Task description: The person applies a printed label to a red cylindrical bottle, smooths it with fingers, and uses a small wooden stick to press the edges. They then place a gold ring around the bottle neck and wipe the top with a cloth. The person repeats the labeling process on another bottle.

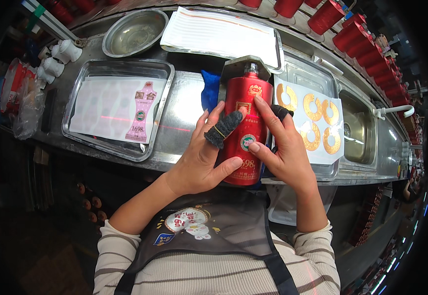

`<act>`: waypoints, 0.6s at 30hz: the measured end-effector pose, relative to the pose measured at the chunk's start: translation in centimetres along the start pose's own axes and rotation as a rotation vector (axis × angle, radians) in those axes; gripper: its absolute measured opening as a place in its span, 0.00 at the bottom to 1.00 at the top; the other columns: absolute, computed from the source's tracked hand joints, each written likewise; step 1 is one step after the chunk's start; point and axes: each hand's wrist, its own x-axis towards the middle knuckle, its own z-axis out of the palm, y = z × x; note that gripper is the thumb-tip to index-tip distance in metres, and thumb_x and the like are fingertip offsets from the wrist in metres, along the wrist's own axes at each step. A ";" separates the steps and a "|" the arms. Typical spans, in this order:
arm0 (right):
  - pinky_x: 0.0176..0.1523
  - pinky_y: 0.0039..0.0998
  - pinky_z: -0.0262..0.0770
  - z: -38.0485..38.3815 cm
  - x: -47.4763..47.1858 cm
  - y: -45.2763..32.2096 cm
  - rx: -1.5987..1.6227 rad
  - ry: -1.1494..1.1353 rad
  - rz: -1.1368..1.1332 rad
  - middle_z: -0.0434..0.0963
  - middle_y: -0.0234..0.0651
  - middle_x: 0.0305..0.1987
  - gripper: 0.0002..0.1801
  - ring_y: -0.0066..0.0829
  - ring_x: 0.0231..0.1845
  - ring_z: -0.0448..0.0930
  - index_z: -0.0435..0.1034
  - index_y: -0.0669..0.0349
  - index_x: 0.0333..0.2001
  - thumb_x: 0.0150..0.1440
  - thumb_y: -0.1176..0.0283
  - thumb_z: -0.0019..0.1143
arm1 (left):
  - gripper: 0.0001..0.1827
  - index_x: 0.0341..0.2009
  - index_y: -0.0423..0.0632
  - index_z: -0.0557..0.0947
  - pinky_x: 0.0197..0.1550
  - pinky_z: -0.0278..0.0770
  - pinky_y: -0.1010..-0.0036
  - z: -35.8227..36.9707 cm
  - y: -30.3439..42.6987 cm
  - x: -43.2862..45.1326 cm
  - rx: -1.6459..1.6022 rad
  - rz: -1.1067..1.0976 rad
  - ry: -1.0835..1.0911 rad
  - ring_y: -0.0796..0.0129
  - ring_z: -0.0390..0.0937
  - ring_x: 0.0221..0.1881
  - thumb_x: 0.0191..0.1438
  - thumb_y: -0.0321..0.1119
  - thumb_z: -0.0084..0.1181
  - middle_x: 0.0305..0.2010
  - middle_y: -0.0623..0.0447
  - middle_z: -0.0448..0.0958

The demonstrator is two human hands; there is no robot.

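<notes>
A red bottle [250,127] with gold and green-white markings lies with its clear neck pointing away from me, its far end against a grey metal block [232,70]. My left hand [195,162] rests on its left side, thumb and one finger in a dark, rubber-banded finger cover against the surface. From the right, my right hand [291,155] lays its thumb and index finger on the bottle's face. Its other fingers are spread at the right side, one in a black cover. A blue cloth [210,90] shows beside the block.
At left, a metal tray [68,125] bears pink printed label sheets [107,107]. Gold C-shaped stickers [311,136] on a white sheet lie at right, by a sink [359,129]. Behind are a steel bowl [136,33], a paper stack [221,35] and several red bottles [326,16].
</notes>
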 end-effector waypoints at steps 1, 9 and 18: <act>0.54 0.35 0.72 0.0 0.1 0.1 0.005 0.003 -0.003 0.72 0.46 0.51 0.44 0.40 0.46 0.74 0.59 0.46 0.74 0.55 0.59 0.67 | 0.43 0.75 0.50 0.55 0.75 0.41 0.39 0.1 -0.1 0.0 -0.004 0.000 0.007 0.36 0.46 0.78 0.61 0.48 0.60 0.77 0.39 0.53; 0.41 0.35 0.72 0.6 0.1 0.6 -0.001 0.059 -0.043 0.65 0.45 0.34 0.42 0.42 0.32 0.73 0.60 0.34 0.74 0.56 0.51 0.66 | 0.41 0.74 0.51 0.57 0.75 0.42 0.40 0.1 -0.4 0.0 -0.051 -0.007 0.004 0.35 0.47 0.78 0.62 0.46 0.60 0.77 0.39 0.55; 0.43 0.37 0.70 -0.2 -0.1 1.1 -0.009 0.009 -0.072 0.65 0.43 0.33 0.47 0.41 0.33 0.68 0.61 0.37 0.74 0.50 0.50 0.71 | 0.42 0.74 0.51 0.58 0.77 0.42 0.46 -0.5 -0.9 0.2 -0.145 0.000 -0.004 0.38 0.46 0.79 0.61 0.46 0.61 0.77 0.41 0.55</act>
